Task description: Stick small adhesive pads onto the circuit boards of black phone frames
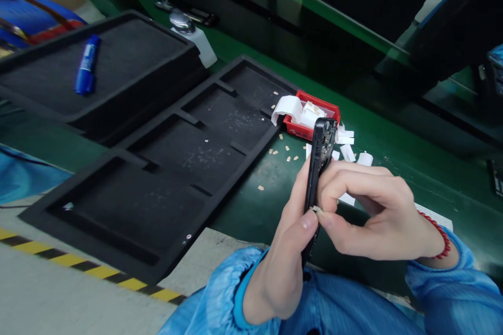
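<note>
My left hand (281, 267) is closed around a slim black phone body (314, 178), held upright and seen nearly edge-on. Its inner side faces right and shows small internal parts. Against the phone's edge, the tip of my left thumb meets the thumb of my right hand (369, 214). The right fingers are curled into a pinch at the phone's inner side, and whatever they grip is too small or hidden to make out. Behind the phone stands a red bin (301, 130) with a white label roll (312, 113) in it.
Small tan stickers (261, 188) and white paper scraps (348, 153) lie on the green table (243, 220). To the left is a black compartment tray (168, 209). A blue marker (87, 65) rests on a stacked black tray (129, 57). Yellow-black tape (102, 272) marks the floor.
</note>
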A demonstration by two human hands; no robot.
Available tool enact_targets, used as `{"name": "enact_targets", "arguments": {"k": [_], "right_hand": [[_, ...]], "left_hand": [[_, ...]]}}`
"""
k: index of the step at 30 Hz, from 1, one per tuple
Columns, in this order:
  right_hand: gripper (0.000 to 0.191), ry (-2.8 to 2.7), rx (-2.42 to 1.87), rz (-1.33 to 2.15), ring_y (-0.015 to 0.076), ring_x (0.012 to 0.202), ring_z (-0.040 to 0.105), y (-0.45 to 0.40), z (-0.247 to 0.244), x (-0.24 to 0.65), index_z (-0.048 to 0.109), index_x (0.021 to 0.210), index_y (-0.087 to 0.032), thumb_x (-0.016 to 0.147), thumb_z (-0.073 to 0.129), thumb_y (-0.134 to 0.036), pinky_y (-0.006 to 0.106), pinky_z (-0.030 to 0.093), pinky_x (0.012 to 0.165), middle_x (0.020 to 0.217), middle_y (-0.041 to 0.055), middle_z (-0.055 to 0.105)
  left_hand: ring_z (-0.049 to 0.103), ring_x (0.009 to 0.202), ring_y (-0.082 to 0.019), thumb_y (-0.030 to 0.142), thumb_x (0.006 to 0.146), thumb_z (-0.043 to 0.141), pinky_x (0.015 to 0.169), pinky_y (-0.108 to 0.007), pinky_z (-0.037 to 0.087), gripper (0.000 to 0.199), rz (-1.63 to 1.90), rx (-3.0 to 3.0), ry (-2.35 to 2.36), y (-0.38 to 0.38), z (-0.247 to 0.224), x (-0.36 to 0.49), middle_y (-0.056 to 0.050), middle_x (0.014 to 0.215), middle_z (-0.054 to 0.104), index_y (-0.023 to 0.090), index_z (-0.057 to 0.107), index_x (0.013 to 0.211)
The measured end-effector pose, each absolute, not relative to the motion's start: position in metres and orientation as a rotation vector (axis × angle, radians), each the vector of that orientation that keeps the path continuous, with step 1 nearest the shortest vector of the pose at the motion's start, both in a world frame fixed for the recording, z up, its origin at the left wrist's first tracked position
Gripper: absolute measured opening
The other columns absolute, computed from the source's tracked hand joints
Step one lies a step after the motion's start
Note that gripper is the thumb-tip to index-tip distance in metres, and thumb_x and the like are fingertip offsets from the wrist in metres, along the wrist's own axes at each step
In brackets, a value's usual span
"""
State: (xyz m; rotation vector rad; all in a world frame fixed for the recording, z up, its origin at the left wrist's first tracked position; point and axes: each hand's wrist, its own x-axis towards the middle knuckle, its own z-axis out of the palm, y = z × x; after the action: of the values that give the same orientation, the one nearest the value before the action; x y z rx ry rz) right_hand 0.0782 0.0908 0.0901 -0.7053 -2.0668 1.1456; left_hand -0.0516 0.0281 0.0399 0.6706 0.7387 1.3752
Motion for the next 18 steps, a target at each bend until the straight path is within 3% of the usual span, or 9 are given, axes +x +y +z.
{"name": "enact_targets", "arguments": {"k": [18], "right_hand": [[0.016,-2.120,-0.706,1.198,0.0097,0.069,0.058,0.0904,0.0988,0.0780,0.056,0.077,-0.018,0.087,0.060,-0.006,0.024,0.052,0.064,0.079,0.0009,0.062]], "left_hand": [[0.030,0.155,-0.034,0.044,0.095,0.054,0.129,-0.049,0.026,0.049,1.415,0.564,0.764,0.0234,0.0425,-0.0474,-0.002,0.153,0.056,0.024,0.064,0.138]]}}
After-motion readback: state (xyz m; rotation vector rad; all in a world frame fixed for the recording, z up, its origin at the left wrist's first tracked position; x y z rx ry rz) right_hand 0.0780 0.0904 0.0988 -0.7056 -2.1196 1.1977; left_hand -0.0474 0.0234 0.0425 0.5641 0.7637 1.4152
